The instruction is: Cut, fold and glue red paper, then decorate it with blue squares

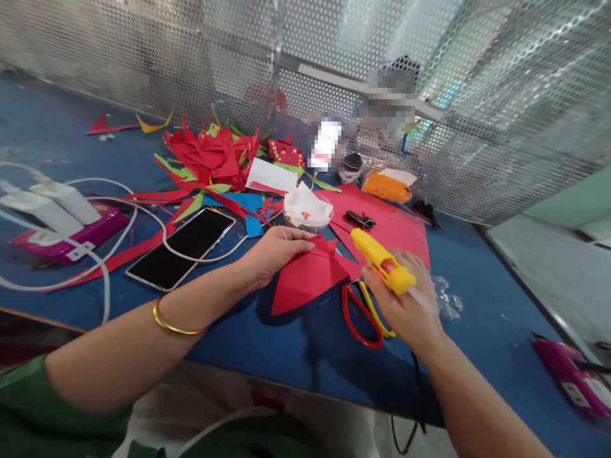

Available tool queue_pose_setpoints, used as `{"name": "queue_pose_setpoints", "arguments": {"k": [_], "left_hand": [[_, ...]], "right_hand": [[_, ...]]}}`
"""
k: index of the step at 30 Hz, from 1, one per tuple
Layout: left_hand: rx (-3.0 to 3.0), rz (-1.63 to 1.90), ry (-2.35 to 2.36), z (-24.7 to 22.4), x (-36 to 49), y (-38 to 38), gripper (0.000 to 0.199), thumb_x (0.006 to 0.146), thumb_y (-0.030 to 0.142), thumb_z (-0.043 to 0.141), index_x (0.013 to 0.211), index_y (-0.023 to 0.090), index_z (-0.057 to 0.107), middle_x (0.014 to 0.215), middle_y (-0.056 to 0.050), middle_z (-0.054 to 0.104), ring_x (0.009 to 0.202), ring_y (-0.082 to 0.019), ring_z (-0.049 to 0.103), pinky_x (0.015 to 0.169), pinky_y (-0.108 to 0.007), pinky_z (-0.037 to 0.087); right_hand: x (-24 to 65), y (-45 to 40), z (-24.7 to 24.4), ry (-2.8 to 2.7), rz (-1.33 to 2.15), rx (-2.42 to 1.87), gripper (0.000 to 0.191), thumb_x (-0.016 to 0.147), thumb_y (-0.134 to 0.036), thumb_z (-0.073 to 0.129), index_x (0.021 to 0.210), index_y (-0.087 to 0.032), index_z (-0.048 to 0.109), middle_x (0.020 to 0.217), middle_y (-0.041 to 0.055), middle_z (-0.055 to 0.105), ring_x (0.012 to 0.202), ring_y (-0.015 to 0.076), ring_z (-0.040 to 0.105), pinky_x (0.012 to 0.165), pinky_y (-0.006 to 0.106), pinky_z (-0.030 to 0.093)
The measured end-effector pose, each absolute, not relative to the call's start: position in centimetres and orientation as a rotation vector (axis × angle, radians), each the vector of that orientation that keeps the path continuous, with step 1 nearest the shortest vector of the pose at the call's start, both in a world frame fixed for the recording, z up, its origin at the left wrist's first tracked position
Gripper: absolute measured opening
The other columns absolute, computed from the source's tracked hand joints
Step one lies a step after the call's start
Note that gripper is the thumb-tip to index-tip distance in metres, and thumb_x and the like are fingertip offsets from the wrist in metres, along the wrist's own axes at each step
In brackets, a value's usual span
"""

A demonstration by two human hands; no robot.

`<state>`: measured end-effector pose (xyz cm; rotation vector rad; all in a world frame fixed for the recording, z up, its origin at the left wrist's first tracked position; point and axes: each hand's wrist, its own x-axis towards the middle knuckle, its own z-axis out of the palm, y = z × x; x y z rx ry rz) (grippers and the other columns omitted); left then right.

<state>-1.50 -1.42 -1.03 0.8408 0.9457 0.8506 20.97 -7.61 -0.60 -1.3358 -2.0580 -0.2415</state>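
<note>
Folded red paper (308, 278) sits over the blue tabletop (229, 356), pinched by my near-closed left hand (273, 256); right hand (405, 312) curls round a yellow plastic glue gun (382, 259). I judge it a gluing step; next calls for steady aim.

Paper scraps (217, 156) on blue table (42, 137)

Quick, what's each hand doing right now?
Left hand: closed, pinching a folded red paper piece between thumb and fingers.
Right hand: closed around a yellow plastic glue gun.
</note>
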Motion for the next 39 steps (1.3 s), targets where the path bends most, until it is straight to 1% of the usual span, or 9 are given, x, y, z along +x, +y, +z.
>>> {"name": "queue_pose_setpoints", "arguments": {"k": [7, 12, 17, 23, 28, 30, 32, 35, 39], "left_hand": [[0.851, 0.872, 0.977, -0.3, -1.4, -1.6, 0.018, 0.067, 0.017, 0.079, 0.085, 0.016, 0.080, 0.079, -0.008, 0.079, 0.066, -0.015, 0.070, 0.061, -0.022, 0.055], [0.881, 0.906, 0.948, -0.2, -1.5, -1.5, 0.017, 0.066, 0.017, 0.080, 0.083, 0.018, 0.081, 0.081, -0.006, 0.079, 0.068, -0.015, 0.071, 0.062, -0.022, 0.056], [0.911, 0.898, 0.908, -0.3, -1.7, -1.6, 0.019, 0.066, 0.020, 0.080, 0.085, 0.019, 0.081, 0.084, -0.007, 0.080, 0.072, -0.017, 0.071, 0.064, -0.023, 0.056], [0.886, 0.893, 0.907, -0.1, -1.7, -1.7, 0.021, 0.065, 0.019, 0.080, 0.085, 0.017, 0.081, 0.083, -0.008, 0.079, 0.071, -0.017, 0.071, 0.066, -0.024, 0.055], [0.892, 0.874, 0.873, -0.2, -1.8, -1.8, 0.024, 0.066, 0.018, 0.078, 0.090, 0.017, 0.081, 0.087, -0.008, 0.079, 0.073, -0.016, 0.070, 0.069, -0.025, 0.054], [0.892, 0.879, 0.836, -0.1, -1.9, -1.9, 0.025, 0.067, 0.019, 0.077, 0.092, 0.017, 0.080, 0.090, -0.008, 0.079, 0.075, -0.016, 0.070, 0.071, -0.026, 0.054], [0.907, 0.922, 0.795, 0.0, -1.9, -1.9, 0.026, 0.069, 0.020, 0.077, 0.094, 0.017, 0.078, 0.091, -0.007, 0.079, 0.076, -0.015, 0.070, 0.072, -0.025, 0.054], [0.918, 1.071, 0.761, 0.2, -1.9, -1.9, 0.024, 0.071, 0.021, 0.078, 0.095, 0.017, 0.074, 0.086, -0.003, 0.077, 0.073, -0.012, 0.068, 0.070, -0.023, 0.052], [0.912, 1.185, 0.717, 0.2, -2.0, -1.7, 0.021, 0.070, 0.024, 0.080, 0.086, 0.017, 0.070, 0.077, 0.000, 0.074, 0.067, -0.011, 0.065, 0.066, -0.022, 0.051]], "right_hand": [[26.2, -7.3, 1.9, -1.930, -0.124, -1.933, 0.019, 0.086, -0.040, 0.053, 0.076, -0.023, 0.051, 0.073, 0.0050, 0.060, 0.068, 0.0225, 0.056, 0.062, 0.034, 0.039], [29.7, -9.5, 1.6, -1.973, -0.571, -2.294, 0.035, 0.089, -0.052, 0.054, 0.078, -0.020, 0.062, 0.077, 0.0099, 0.066, 0.078, 0.0273, 0.060, 0.078, 0.040, 0.040], [30.3, -10.6, 0.0, -1.966, -0.751, -2.509, 0.038, 0.092, -0.049, 0.051, 0.085, -0.018, 0.070, 0.087, 0.0143, 0.072, 0.091, 0.0307, 0.064, 0.093, 0.044, 0.037], [31.7, -10.7, -1.9, -1.991, -0.668, -2.490, 0.034, 0.094, -0.040, 0.044, 0.086, -0.019, 0.069, 0.090, 0.0139, 0.072, 0.090, 0.0300, 0.066, 0.089, 0.044, 0.043], [30.7, -11.6, -0.5, -1.894, -0.659, -1.998, 0.042, 0.088, -0.053, 0.052, 0.107, -0.018, 0.066, 0.100, 0.0181, 0.072, 0.090, 0.0353, 0.065, 0.088, 0.057, 0.044], [27.9, -11.7, 1.0, -1.781, -0.335, -1.856, 0.042, 0.087, -0.055, 0.058, 0.110, -0.021, 0.067, 0.108, 0.0180, 0.072, 0.095, 0.0340, 0.066, 0.086, 0.052, 0.047], [24.4, -11.4, 2.0, -1.651, 0.207, -1.716, 0.041, 0.085, -0.061, 0.061, 0.100, -0.025, 0.071, 0.099, 0.0110, 0.075, 0.091, 0.0295, 0.069, 0.082, 0.044, 0.051], [19.6, -9.8, 2.0, -1.415, 1.123, -1.457, 0.063, 0.073, -0.080, 0.062, 0.086, -0.020, 0.074, 0.088, 0.0108, 0.077, 0.089, 0.0273, 0.072, 0.087, 0.042, 0.053], [16.5, -7.2, 0.8, -0.840, 1.684, -1.275, 0.063, 0.065, -0.080, 0.069, 0.079, -0.019, 0.071, 0.087, 0.0102, 0.077, 0.085, 0.0227, 0.073, 0.084, 0.036, 0.056]]}}
